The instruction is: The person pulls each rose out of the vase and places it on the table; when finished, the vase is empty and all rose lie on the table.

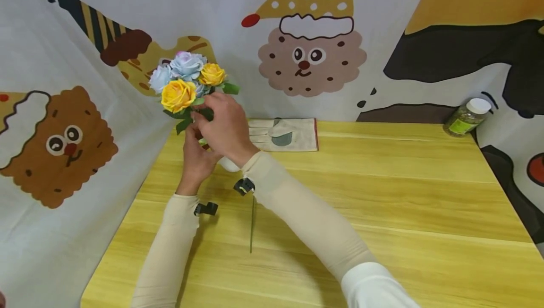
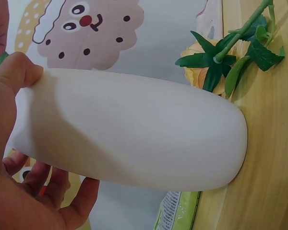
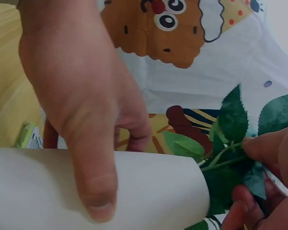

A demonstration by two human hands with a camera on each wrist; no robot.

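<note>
A bouquet of artificial roses, pale blue roses (image 1: 187,65) and yellow roses (image 1: 178,96), stands in the mouth of a white vase (image 2: 134,129). My left hand (image 1: 195,166) grips this vase near its top, thumb on one side and fingers on the other. At the mouth, my right hand (image 1: 229,124) pinches a green rose stem (image 3: 225,163) among the leaves (image 3: 233,115). Most of the vase is hidden by my hands and forearm in the head view. Another rose (image 2: 199,62), yellow-orange, lies on the table beside the vase, its stem (image 1: 251,227) pointing towards me.
A pale folded cloth glove (image 1: 293,133) lies at the table's back edge. Far right stands a jar with a white lid (image 1: 467,116). A green packet (image 2: 180,211) sits behind the vase. Printed cloth (image 1: 238,38) hangs along the back and left of the wooden table (image 1: 382,194).
</note>
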